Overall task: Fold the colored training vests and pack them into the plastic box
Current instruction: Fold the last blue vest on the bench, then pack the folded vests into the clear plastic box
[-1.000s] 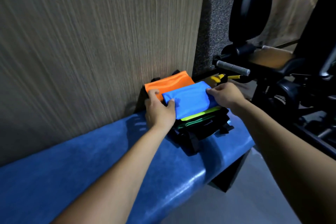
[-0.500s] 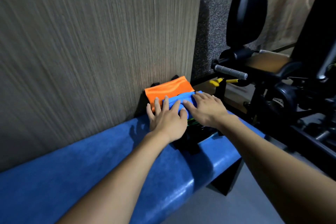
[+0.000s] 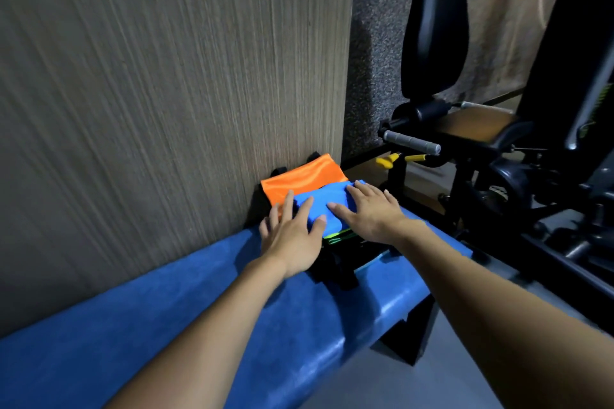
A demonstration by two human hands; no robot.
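Observation:
A folded blue vest [image 3: 327, 201] lies on top of a stack in a dark plastic box [image 3: 335, 267] at the far end of the blue bench [image 3: 199, 309]. Behind it a folded orange vest [image 3: 299, 178] leans toward the wall. A yellow-green vest edge [image 3: 339, 236] shows under the blue one. My left hand [image 3: 290, 239] lies flat with straight fingers on the blue vest's left side and the orange edge. My right hand [image 3: 368, 209] presses flat on the blue vest's right side. The box's interior is mostly hidden.
A wood-grain wall panel [image 3: 166, 109] stands right behind the bench and box. To the right stands black gym equipment [image 3: 481, 176] with a grey handle [image 3: 410, 142] and a yellow lever [image 3: 387, 160]. Grey floor [image 3: 415, 385] lies below the bench's front edge.
Both hands went from pinching the blue vest's edges to lying flat on it, pressing it down onto the stack. The view has shifted slightly.

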